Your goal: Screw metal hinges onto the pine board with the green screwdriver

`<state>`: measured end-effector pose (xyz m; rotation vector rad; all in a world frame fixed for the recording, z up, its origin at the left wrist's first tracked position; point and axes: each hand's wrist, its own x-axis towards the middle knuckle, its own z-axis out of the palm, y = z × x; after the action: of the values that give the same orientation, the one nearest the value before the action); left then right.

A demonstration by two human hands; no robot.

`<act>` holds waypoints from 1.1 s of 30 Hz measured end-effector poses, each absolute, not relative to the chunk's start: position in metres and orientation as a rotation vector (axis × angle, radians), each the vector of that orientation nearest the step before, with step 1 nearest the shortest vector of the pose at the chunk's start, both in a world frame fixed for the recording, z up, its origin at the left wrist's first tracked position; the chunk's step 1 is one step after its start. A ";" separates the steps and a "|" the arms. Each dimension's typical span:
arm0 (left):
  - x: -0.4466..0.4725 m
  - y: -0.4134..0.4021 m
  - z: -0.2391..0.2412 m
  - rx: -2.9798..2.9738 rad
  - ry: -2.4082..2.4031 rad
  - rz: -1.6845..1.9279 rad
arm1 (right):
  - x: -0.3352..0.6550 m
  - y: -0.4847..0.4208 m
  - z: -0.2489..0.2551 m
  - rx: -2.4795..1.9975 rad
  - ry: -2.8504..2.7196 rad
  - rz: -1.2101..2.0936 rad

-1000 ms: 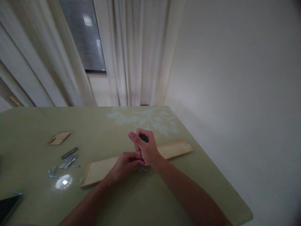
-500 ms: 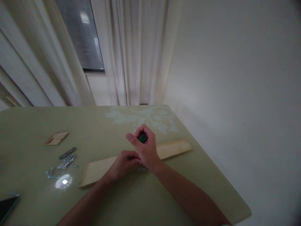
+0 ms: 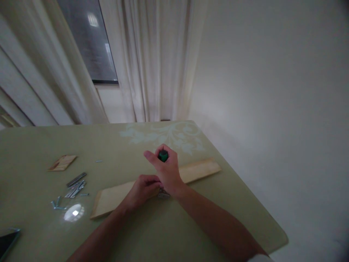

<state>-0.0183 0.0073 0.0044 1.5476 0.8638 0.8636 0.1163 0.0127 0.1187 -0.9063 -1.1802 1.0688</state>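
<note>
A long pale wooden board point(image 3: 114, 196) lies slantwise across the table under both hands. My right hand point(image 3: 169, 169) is wrapped round the green and black handle of a screwdriver point(image 3: 163, 155), held upright above the board's middle; its shaft is hidden by the hand. Low beside it, my left hand point(image 3: 144, 191) rests on the board with its fingers pinched together just under the right hand. What those fingers grip is hidden. A small metal piece, hinge-like point(image 3: 164, 194), pokes out at the board's near edge, next to the left fingertips.
On the left of the green table point(image 3: 131, 236) lie several metal strips point(image 3: 75, 187), several screws point(image 3: 57, 204), one lone screw point(image 3: 99, 161) and a small wooden piece point(image 3: 62, 162). A dark flat object point(image 3: 8, 242) sits at the near left corner. A wall point(image 3: 272, 127) borders the right.
The whole view has shifted slightly, so things appear a little further left. Both hands keep the same grip and place on the board, and the screwdriver stays upright.
</note>
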 end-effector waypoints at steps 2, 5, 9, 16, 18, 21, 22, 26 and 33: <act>-0.019 0.007 0.005 1.594 0.891 0.875 | 0.123 0.018 0.118 -0.786 -1.329 1.353; -0.024 0.007 0.009 1.699 0.863 0.844 | 0.141 0.032 0.120 -0.399 -1.728 1.935; -0.026 0.006 0.010 1.679 0.795 0.831 | 0.142 0.028 0.126 -0.502 -1.764 1.748; -0.018 0.004 0.006 1.580 0.874 0.858 | 0.125 0.009 0.127 -0.797 -1.349 1.293; -0.020 0.003 0.010 1.603 0.868 0.856 | 0.133 0.018 0.128 -0.594 -1.519 1.658; -0.025 0.003 0.015 1.643 0.825 0.864 | 0.141 0.033 0.132 -0.350 -1.729 1.960; -0.025 0.004 0.015 1.640 0.819 0.874 | 0.139 0.034 0.134 -0.380 -1.711 1.915; -0.020 0.008 0.006 1.511 0.839 0.915 | 0.122 0.021 0.131 -0.778 -1.455 1.346; -0.023 0.007 0.003 1.620 0.817 0.907 | 0.129 0.022 0.120 -0.406 -1.606 1.792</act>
<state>-0.0229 0.0068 0.0030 1.6204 0.8174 0.9066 0.1290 0.0221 0.1195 -0.4055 -1.6064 1.7923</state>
